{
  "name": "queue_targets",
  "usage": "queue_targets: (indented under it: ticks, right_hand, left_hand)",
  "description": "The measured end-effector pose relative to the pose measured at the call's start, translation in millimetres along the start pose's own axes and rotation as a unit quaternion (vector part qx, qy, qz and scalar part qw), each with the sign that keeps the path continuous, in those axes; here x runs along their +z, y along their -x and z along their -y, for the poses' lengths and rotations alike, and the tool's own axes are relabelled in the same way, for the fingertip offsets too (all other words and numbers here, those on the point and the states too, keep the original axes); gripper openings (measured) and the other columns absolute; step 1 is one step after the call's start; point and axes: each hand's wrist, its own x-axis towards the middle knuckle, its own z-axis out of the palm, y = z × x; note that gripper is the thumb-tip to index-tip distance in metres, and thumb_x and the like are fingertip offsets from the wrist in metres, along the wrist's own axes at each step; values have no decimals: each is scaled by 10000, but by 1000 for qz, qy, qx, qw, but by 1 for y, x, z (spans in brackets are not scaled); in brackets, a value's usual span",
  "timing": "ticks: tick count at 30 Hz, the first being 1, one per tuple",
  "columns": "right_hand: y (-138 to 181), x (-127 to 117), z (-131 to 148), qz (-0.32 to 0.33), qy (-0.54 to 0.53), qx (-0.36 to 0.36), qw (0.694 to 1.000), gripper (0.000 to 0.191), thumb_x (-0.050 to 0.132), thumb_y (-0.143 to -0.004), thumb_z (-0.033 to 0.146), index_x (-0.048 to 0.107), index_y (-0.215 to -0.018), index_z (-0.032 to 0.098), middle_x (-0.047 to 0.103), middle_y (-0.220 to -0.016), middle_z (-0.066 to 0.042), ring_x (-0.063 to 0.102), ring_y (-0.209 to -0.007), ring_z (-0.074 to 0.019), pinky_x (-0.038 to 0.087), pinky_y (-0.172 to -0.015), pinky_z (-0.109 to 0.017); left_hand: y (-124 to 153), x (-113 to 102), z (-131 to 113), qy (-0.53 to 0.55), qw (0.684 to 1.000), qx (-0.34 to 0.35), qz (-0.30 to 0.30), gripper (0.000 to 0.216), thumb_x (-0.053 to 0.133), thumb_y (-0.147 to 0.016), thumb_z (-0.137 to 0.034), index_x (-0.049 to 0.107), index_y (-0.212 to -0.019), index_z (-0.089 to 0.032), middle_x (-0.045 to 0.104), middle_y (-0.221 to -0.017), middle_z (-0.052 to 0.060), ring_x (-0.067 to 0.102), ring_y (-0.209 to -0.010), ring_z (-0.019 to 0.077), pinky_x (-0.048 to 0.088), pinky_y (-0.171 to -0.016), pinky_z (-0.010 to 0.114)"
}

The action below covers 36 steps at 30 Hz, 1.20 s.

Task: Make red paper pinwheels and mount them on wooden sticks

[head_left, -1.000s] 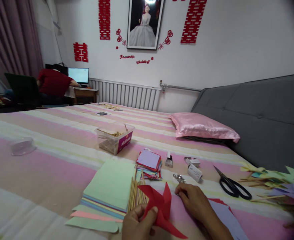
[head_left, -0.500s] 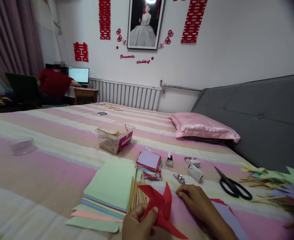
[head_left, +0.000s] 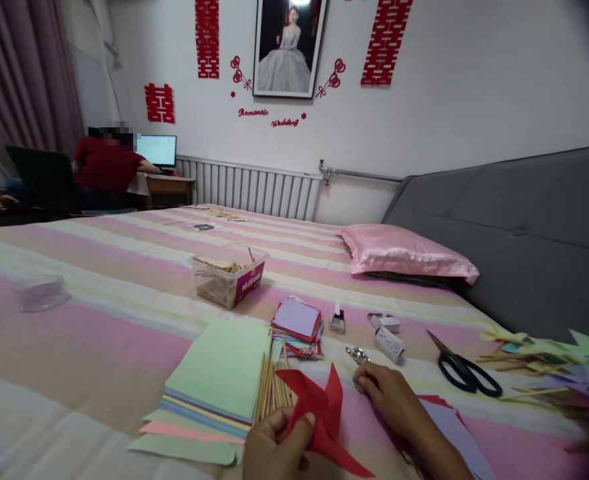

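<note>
A red paper pinwheel [head_left: 327,407] is pinched at its middle between the thumb and fingers of my left hand [head_left: 279,443]. My right hand [head_left: 387,397] is at the near edge of a small pile of shiny metal pins [head_left: 357,355], its thumb and fingers closed together. Whatever is between those fingertips is too small to make out. Thin wooden sticks [head_left: 269,387] lie just behind my left hand, beside a stack of green and other coloured paper sheets [head_left: 219,373]. Purple and red paper [head_left: 457,430] lies partly hidden under my right forearm.
Farther off are a clear tub of sticks [head_left: 229,280], stacked paper squares [head_left: 298,317] and small boxes [head_left: 389,343]. Black scissors [head_left: 467,373] lie to the right, near finished pinwheels [head_left: 569,367]. A pink pillow [head_left: 407,253] rests by the headboard. A person in red [head_left: 107,167] sits at a desk.
My right hand has shifted slightly and its fingers have curled in at the pin pile. The left hand keeps its hold on the pinwheel. The view has moved a little.
</note>
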Motion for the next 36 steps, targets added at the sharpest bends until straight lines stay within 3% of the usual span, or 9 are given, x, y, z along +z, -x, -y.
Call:
queue_targets:
  ticks: [8, 16, 21, 23, 26, 29, 36]
  right_hand:
    - [3, -1, -1, 15, 8, 6, 1000, 172, 487, -694, 190, 655, -729, 195, 691, -726, -41, 604, -706, -211, 394, -621, -275]
    - [3, 0, 9, -19, -9, -24, 999, 147, 467, -707, 157, 601, -665, 198, 647, -699, -35, 562, -713, -214, 389, -682, -310]
    - [12, -21, 36, -42, -82, -44, 995, 179, 414, -821, 304, 564, -800, 208, 627, -807, -24, 571, -763, -191, 421, -661, -267]
    - [21, -30, 52, -50, -180, -50, 981, 164, 466, -814, 337, 569, -798, 211, 618, -793, -14, 570, -787, -189, 419, -718, -267]
    - [34, -35, 75, -8, -245, -79, 966, 148, 536, -788, 355, 600, -745, 229, 626, -746, 5, 579, -759, -177, 424, -716, -254]
    - [40, -30, 92, 10, -224, -111, 968, 147, 568, -767, 360, 629, -706, 240, 655, -710, 4, 590, -705, -180, 429, -684, -266]
    - [34, -13, 96, -21, -126, -190, 973, 149, 556, -774, 355, 642, -683, 274, 652, -711, -5, 562, -763, -220, 360, -810, -393]
  left_hand:
    - [4, 1, -7, -5, 1000, 1, -1, 282, 726, -466, -358, 661, -539, -93, 522, -395, -8, 340, -357, 56, 257, -391, 195]
    - [8, 3, -12, -1, 1000, 7, -7, 266, 719, -472, -352, 642, -503, -99, 489, -372, -21, 320, -355, 56, 243, -391, 196]
    - [7, 3, -11, -23, 998, 53, -39, 223, 690, -490, -331, 659, -525, -113, 490, -379, -29, 338, -378, 71, 253, -407, 202]
    - [8, 3, -12, -47, 994, 83, -54, 206, 675, -510, -327, 669, -530, -122, 496, -375, -30, 371, -401, 87, 289, -429, 207]
    - [10, 1, -16, -60, 992, 98, -61, 214, 672, -525, -338, 677, -559, -127, 591, -449, 8, 482, -482, 137, 375, -496, 223]
    - [11, 0, -19, -72, 993, 88, -30, 220, 677, -537, -336, 682, -591, -123, 640, -518, 36, 538, -545, 173, 413, -536, 240]
    - [12, 5, -18, -24, 994, 99, -39, 164, 676, -523, -299, 652, -497, -139, 460, -371, -47, 397, -403, 101, 378, -495, 229]
